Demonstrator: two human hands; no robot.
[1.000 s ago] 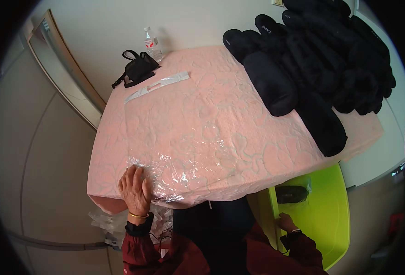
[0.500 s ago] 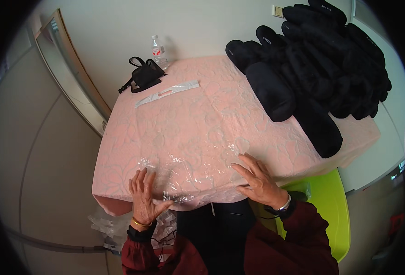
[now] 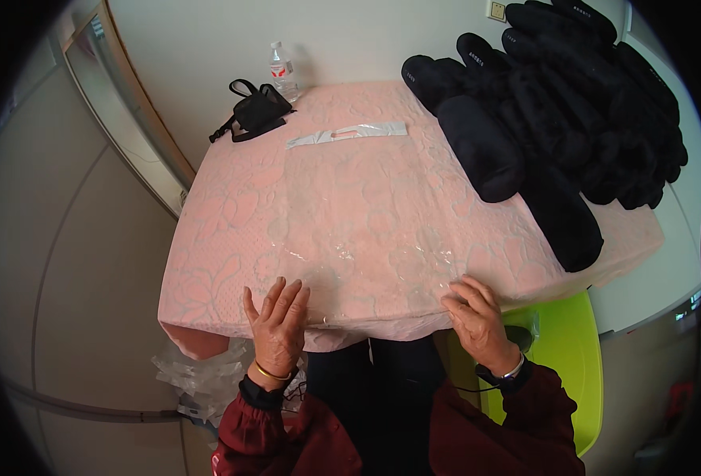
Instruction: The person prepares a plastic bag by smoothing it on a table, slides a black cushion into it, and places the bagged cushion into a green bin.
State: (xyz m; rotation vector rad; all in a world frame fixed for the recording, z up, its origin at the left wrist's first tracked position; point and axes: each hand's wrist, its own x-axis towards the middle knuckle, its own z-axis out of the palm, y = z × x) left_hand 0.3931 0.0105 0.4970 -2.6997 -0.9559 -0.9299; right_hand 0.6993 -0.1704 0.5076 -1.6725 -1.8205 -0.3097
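A clear plastic bag [image 3: 350, 190] with a white handle strip [image 3: 366, 132] lies flat on the pink patterned tablecloth [image 3: 223, 214]. Its see-through film glints in places, and its lower part reaches the table's near edge. My left hand [image 3: 279, 329] rests palm down by the bag's lower left corner, fingers stretched and holding nothing. At the lower right side, my right hand [image 3: 481, 325] lies on or just over the film, its fingers slightly bent and apart from the thumb.
A large pile of black, plush rounded items [image 3: 556, 119] covers the table's right side. Toward the back left are a black strapped pouch [image 3: 259, 109] and a water bottle [image 3: 282, 71]. Below the table sit a lime-green bin [image 3: 572, 357] and crumpled clear plastic [image 3: 195, 377].
The bag has shifted right and turned straighter, its handle strip now nearly level. Both hands have moved right along the near edge, and the film looks smoother.
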